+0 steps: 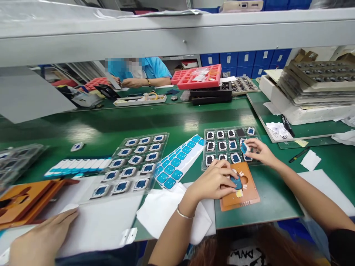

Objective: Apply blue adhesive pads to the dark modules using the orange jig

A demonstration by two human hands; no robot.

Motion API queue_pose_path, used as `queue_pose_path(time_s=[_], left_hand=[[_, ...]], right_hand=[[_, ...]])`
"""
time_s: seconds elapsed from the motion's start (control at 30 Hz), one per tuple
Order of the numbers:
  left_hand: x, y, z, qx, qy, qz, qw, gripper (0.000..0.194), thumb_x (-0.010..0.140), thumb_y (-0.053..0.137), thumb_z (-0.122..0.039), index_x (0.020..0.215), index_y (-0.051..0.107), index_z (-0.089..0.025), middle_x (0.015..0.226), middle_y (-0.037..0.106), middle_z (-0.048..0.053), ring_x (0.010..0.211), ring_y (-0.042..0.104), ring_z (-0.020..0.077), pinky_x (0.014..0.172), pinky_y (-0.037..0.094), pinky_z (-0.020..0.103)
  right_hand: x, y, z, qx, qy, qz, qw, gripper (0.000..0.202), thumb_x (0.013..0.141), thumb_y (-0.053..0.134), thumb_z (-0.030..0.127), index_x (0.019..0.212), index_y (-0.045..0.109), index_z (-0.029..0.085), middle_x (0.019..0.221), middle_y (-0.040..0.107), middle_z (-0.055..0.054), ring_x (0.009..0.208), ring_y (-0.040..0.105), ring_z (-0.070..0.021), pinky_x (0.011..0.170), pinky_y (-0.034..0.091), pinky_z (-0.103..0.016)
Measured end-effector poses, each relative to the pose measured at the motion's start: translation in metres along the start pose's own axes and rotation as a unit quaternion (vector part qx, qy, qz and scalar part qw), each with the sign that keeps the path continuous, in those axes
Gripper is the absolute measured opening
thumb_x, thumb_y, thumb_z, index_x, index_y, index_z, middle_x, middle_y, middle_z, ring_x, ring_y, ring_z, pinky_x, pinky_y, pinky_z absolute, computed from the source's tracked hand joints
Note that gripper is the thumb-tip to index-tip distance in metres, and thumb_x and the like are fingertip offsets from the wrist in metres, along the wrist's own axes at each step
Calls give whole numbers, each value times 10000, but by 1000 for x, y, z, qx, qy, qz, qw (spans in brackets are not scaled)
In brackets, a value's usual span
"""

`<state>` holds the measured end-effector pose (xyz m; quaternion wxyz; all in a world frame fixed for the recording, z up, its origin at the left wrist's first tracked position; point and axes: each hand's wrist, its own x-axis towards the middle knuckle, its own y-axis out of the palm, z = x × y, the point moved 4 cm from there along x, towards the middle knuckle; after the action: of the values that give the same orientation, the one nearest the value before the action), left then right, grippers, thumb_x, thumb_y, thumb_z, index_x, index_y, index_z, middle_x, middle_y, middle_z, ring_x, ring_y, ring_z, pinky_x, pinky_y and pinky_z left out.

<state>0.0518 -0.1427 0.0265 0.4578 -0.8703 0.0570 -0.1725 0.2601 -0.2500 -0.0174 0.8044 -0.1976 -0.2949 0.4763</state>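
My left hand (215,181), with a bracelet at the wrist, has its bent fingers on a dark blue rounded piece (236,182). That piece lies on an orange fixture plate (240,202) with small white and yellow tabs. My right hand (258,150) pinches a small white-edged part with a blue face (244,147) between thumb and fingers, above the right side of a clear tray (226,140) of similar parts. Left of the tray, sheets of blue rounded stickers (177,162) lie fanned out.
Another clear tray of parts (135,159) and white cloths (163,210) are to the left. At lower left, another person's hand (44,236) rests near orange plates (30,197). Across the bench sits a person in blue. Stacked trays (318,85) stand at right; a shelf (177,37) crosses above.
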Motion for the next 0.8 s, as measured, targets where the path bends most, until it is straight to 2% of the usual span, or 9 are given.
queue_pose_path(time_s=[0.1, 0.23, 0.43, 0.57, 0.7, 0.8], left_hand=[[1, 1, 2, -8, -5, -1, 1000, 137, 881, 671, -373, 892, 779, -289, 1064, 738, -3, 1036, 497, 231, 890, 334, 381], [1, 4, 3, -8, -3, -6, 1000, 180, 860, 696, -407, 983, 769, -297, 1003, 732, 5, 996, 505, 218, 884, 334, 372], [4, 8, 3, 0, 5, -10, 1000, 210, 808, 748, -444, 934, 778, -279, 960, 718, -2, 957, 507, 203, 874, 334, 370], [3, 7, 4, -8, 0, -6, 1000, 215, 780, 774, -446, 917, 779, -281, 966, 714, -1, 974, 504, 211, 868, 336, 369], [2, 7, 5, -16, -2, -7, 1000, 220, 771, 782, -440, 924, 778, -283, 990, 710, 1, 996, 505, 214, 881, 341, 368], [2, 8, 6, -20, -6, -5, 1000, 227, 775, 775, -451, 929, 777, -284, 987, 714, 1, 987, 508, 212, 890, 348, 368]], right_hand=[[28, -10, -13, -98, 5, 3, 995, 424, 845, 634, 435, 1216, 586, 237, 1131, 689, -101, 937, 641, -280, 773, 513, -411], [63, -13, -28, -214, 1, 18, 977, 393, 875, 578, 285, 1261, 605, 218, 1312, 619, -112, 1140, 556, -326, 957, 432, -496], [84, -2, -39, -310, 16, 30, 950, 289, 938, 493, 235, 1152, 685, 212, 1355, 594, -117, 1155, 492, -357, 915, 411, -524], [88, 16, -28, -309, 3, 38, 950, 293, 969, 456, 224, 1160, 676, 194, 1333, 608, -140, 1188, 451, -360, 934, 375, -543], [99, 36, -21, -248, -4, 59, 967, 217, 916, 575, 217, 1091, 699, 179, 1086, 706, -165, 1185, 482, -354, 962, 362, -556], [109, 37, -24, -162, 2, 50, 985, 150, 864, 656, 252, 966, 722, 163, 934, 723, -137, 1074, 568, -315, 942, 415, -511]])
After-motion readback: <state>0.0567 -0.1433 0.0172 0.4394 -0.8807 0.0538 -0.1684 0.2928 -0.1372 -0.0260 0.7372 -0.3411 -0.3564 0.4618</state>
